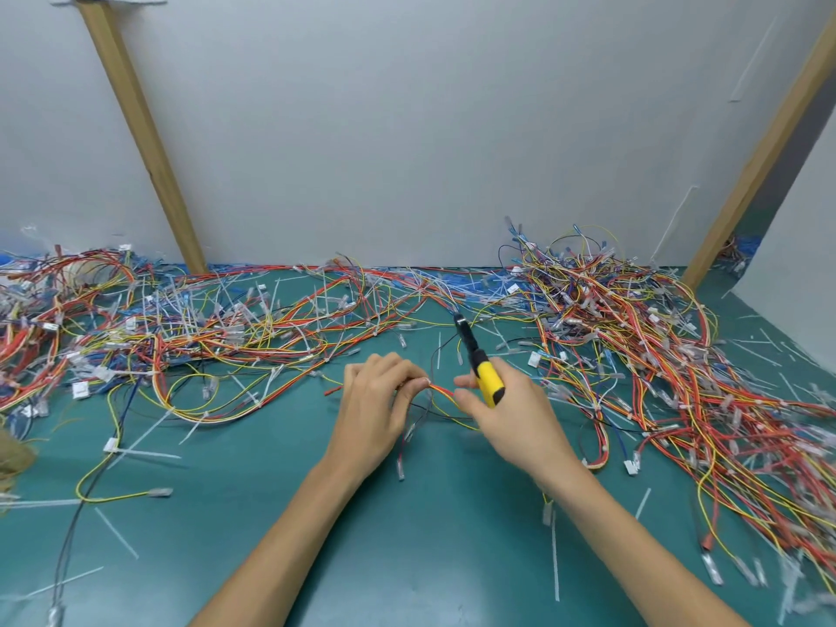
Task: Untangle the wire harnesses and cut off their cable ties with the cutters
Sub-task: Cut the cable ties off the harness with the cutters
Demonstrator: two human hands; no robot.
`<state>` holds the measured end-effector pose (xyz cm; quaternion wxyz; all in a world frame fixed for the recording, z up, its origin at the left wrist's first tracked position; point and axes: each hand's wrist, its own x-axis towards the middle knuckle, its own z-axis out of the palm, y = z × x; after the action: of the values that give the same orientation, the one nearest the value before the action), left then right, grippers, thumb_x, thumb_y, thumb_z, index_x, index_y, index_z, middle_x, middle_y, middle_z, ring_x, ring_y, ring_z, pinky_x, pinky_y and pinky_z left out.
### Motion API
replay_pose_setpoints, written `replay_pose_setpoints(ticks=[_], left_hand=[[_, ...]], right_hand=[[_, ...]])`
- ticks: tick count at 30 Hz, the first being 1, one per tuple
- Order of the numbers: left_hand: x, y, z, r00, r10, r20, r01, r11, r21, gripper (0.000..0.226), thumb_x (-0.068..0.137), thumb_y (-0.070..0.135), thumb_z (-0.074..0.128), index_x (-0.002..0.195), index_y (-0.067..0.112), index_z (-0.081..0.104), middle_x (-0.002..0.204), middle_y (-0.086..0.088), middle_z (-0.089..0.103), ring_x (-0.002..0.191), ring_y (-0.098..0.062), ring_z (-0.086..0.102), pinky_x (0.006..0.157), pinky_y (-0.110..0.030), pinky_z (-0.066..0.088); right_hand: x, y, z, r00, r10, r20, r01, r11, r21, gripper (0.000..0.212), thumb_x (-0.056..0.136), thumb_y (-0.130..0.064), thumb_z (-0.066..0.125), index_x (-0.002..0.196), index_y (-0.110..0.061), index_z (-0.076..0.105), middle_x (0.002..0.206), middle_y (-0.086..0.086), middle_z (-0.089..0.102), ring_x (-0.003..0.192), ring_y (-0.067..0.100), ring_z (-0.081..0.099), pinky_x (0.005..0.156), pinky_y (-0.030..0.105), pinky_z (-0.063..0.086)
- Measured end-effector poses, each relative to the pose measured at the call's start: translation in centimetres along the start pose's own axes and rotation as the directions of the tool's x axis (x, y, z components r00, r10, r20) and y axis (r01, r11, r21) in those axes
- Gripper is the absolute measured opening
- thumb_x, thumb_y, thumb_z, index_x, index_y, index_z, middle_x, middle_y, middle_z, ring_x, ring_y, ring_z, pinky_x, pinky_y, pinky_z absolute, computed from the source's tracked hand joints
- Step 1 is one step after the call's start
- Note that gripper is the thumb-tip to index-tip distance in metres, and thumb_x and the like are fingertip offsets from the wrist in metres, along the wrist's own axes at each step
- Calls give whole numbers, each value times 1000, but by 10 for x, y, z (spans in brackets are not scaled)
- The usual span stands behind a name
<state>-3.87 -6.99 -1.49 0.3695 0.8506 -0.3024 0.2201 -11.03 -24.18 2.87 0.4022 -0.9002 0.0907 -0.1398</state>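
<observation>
Your left hand (375,400) and right hand (511,418) are bare. Both forearms (289,527) (wrists included) run bare to the view's lower edge.

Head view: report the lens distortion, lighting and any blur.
Head view: the wide-angle lens splays the wooden posts outward; lighting is soft and even, with only faint shadows on the green mat; the left hand, right hand and yellow cutters are fairly sharp; the wire pile at the lower right edge smears.

Bright even light, soft shadows, wide-angle bend + blur at edges, centre sharp.
</observation>
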Motion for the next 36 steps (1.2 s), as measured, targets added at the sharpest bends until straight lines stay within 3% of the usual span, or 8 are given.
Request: replay_pose_setpoints(ticks=[3,5,8,13,17,25,29,36], left_hand=[[2,-4,-2,999,46,-28,-45,998,47,17,99,35,55,89,27,66,87,14,56,84,-12,51,78,-31,31],[3,-3,-3,997,77,-24,-75,996,56,19,99,36,52,90,28,66,89,14,55,85,-12,50,78,-31,32],[2,0,-3,999,52,-1,-52,999,-7,16,98,37,53,92,28,65,93,14,52,89,-11,50,81,-33,34],[1,0,0,973,-205,108,228,927,-298,17,91,36,62,84,21,68,98,3,50,100,-11,53,94,-41,40],[4,6,-3,938,-290,190,343,848,-404,18,84,32,61,70,22,66,91,4,49,90,-4,53,85,-17,37],[4,3,5,883,-386,266,467,781,-415,29,84,18,65,56,16,57,80,9,51,74,-9,52,74,-28,39],[2,3,8,909,-364,204,417,823,-386,24,94,22,67,71,16,70,87,0,59,84,-11,58,80,-28,44],[1,0,-2,928,-216,304,312,897,-314,8,95,26,66,98,24,73,94,16,71,99,-4,58,86,-19,42]], right_hand=[[8,5,17,978,141,152,-182,933,309,31,87,-24,76,75,-20,48,62,-6,58,49,12,46,53,29,35],[10,10,25,940,171,296,-317,761,566,29,90,-13,74,79,-17,47,61,-1,59,44,11,39,49,25,30],[14,14,28,923,129,363,-361,619,697,24,90,-3,71,88,-13,49,57,-1,54,45,14,36,44,23,34],[13,19,35,972,46,232,-190,736,649,22,90,-2,71,91,-13,53,73,-1,59,51,13,45,52,27,40],[3,20,44,995,-71,66,29,866,500,22,88,-13,73,90,-23,54,77,-12,65,68,8,55,70,22,46],[-15,17,53,943,-309,-126,328,927,182,14,90,-29,64,90,-26,50,66,-16,52,59,10,42,58,31,43],[-13,17,52,937,-276,-214,305,945,116,16,93,-28,67,92,-23,51,70,-13,57,66,24,53,60,40,45],[0,28,47,970,-112,-217,164,956,243,26,87,-20,75,84,-25,49,69,-15,63,56,11,57,56,16,41]])
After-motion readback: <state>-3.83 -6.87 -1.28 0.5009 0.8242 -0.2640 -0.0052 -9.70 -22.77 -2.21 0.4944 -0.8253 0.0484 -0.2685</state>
